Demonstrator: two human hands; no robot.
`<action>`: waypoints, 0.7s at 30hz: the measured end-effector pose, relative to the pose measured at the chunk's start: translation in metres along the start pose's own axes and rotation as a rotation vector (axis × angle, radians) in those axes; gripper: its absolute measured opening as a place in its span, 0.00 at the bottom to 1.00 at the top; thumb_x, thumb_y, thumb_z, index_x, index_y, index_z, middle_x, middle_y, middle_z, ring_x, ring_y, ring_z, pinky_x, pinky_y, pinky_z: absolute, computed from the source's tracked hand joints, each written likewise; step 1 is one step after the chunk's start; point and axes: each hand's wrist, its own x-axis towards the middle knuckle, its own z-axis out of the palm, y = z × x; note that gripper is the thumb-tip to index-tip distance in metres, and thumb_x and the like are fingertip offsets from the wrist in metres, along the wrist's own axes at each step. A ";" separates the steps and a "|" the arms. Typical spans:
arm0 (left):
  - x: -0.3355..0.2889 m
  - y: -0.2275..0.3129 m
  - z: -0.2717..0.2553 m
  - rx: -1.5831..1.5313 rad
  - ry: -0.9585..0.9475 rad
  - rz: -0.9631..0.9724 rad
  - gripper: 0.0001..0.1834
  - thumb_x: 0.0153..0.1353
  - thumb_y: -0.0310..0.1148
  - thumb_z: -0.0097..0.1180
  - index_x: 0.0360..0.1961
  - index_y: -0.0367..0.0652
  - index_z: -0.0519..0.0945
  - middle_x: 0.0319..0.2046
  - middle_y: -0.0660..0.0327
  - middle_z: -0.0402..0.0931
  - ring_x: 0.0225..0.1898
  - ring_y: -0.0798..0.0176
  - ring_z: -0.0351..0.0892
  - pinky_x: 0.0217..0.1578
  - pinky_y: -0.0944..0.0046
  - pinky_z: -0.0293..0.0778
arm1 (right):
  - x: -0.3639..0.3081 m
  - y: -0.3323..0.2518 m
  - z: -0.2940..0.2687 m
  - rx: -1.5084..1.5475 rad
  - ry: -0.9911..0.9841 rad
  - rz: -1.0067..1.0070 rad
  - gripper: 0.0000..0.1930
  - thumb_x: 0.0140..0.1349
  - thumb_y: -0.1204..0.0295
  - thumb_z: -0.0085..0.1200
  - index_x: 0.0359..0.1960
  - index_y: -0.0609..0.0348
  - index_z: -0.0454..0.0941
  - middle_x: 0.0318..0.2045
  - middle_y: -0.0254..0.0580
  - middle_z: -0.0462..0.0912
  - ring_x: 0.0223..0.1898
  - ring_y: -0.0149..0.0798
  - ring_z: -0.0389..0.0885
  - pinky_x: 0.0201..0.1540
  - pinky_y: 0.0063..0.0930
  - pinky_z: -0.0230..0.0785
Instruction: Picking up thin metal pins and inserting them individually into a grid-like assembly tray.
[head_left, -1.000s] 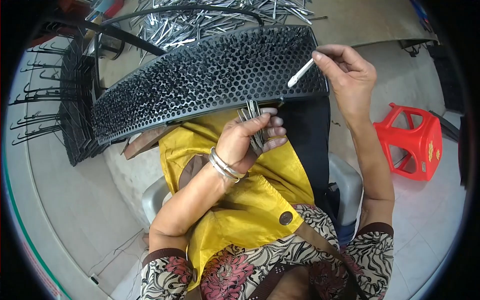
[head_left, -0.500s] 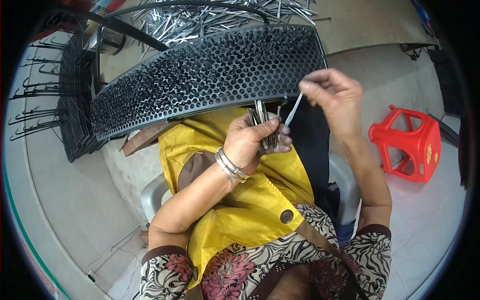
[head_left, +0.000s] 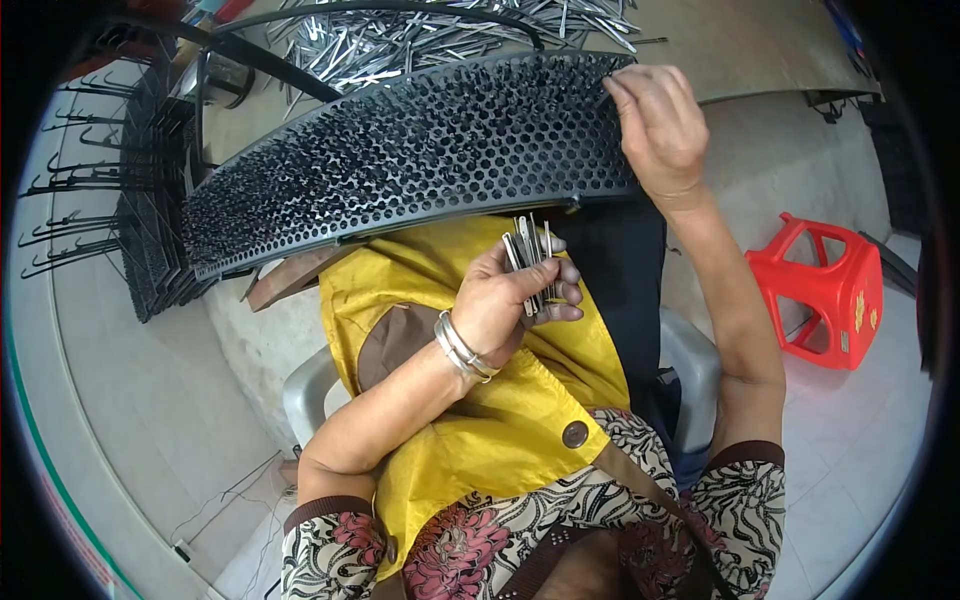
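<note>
We've got our left hand point(head_left: 515, 300) curled around a small bundle of thin metal strips point(head_left: 532, 255), fingers pressed together on them just below the black perforated rack point(head_left: 400, 160), over the yellow apron point(head_left: 480, 400). Our right hand point(head_left: 660, 125) is at the rack's right end, fingertips pinched together against its holes; can't tell if they hold anything.
</note>
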 end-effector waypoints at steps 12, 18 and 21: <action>0.000 0.016 0.009 0.038 -0.001 -0.001 0.07 0.53 0.25 0.53 0.34 0.38 0.74 0.27 0.58 0.75 0.27 0.63 0.76 0.26 0.66 0.74 | 0.002 -0.064 -0.045 0.603 -0.502 0.779 0.06 0.48 0.81 0.55 0.30 0.67 0.76 0.24 0.36 0.76 0.24 0.25 0.72 0.26 0.17 0.65; 0.003 0.021 0.019 0.067 -0.073 -0.018 0.07 0.53 0.27 0.53 0.34 0.38 0.74 0.27 0.57 0.76 0.26 0.62 0.77 0.25 0.67 0.74 | -0.004 -0.063 -0.053 0.934 -0.550 1.072 0.05 0.49 0.82 0.55 0.29 0.66 0.76 0.23 0.32 0.76 0.25 0.21 0.72 0.28 0.13 0.66; 0.007 0.021 0.016 0.006 -0.017 0.004 0.08 0.55 0.28 0.51 0.35 0.37 0.73 0.28 0.56 0.76 0.26 0.61 0.77 0.27 0.65 0.75 | 0.003 -0.058 -0.051 0.748 -0.383 0.968 0.04 0.49 0.82 0.55 0.28 0.66 0.76 0.23 0.31 0.76 0.26 0.20 0.72 0.29 0.12 0.65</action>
